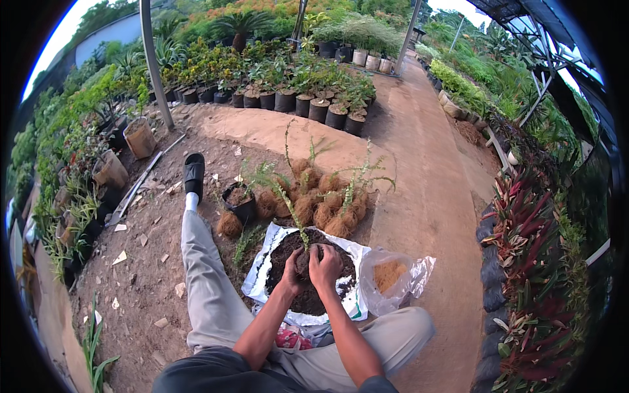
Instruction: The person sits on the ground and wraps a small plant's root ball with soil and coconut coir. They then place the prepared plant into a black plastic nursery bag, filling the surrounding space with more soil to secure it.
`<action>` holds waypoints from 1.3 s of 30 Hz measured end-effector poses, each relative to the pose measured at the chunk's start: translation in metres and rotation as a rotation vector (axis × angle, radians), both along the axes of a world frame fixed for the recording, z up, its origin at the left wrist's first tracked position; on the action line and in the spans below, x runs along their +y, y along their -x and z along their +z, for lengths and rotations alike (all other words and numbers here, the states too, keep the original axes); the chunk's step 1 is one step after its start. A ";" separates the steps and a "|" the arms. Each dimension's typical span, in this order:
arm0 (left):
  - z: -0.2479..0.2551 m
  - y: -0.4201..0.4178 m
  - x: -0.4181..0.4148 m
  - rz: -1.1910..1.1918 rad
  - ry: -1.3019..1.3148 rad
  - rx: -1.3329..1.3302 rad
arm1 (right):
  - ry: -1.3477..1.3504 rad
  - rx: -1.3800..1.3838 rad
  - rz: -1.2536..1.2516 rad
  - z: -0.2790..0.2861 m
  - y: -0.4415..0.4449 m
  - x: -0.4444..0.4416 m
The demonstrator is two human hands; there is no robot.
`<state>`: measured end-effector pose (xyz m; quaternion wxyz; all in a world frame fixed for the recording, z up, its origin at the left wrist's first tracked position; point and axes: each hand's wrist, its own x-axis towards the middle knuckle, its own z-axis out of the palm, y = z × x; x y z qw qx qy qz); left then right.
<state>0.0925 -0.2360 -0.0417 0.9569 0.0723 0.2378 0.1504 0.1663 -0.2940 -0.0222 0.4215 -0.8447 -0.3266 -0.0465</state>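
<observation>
Both my hands cup a ball of dark soil point(302, 267) from which a green fern-like seedling point(294, 212) rises. My left hand point(293, 271) presses its left side, and my right hand point(324, 265) wraps the right side with the fingers curled near the stem base. Beneath them, a heap of loose dark soil point(282, 255) lies on a white plastic sheet point(255, 285). To the right sits a clear plastic bag point(366, 282) with light brown fibre point(388, 275) in it. Part of the soil ball is hidden by my fingers.
Several fibre-wrapped root balls point(304, 209) with seedlings stand just beyond the sheet. Beside them are a black nursery pot point(241, 201) and a loose fibre ball point(229, 225). My outstretched leg point(206, 270) borders the left. A paved path point(422, 206) runs along the right.
</observation>
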 end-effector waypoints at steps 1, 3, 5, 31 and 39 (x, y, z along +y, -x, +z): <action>0.004 0.000 -0.001 0.007 0.003 0.015 | 0.027 -0.040 -0.013 0.003 0.002 0.001; 0.007 0.001 -0.001 0.018 -0.011 0.007 | 0.043 0.012 0.001 0.005 0.003 0.005; 0.000 0.001 0.002 0.034 -0.011 -0.014 | 0.046 0.000 0.001 0.004 0.004 0.008; -0.011 0.002 0.020 0.137 -0.373 -0.026 | -0.354 -0.033 0.252 0.018 0.024 0.000; -0.001 -0.003 0.007 0.225 -0.386 0.030 | -0.453 -0.140 0.180 0.011 0.018 0.005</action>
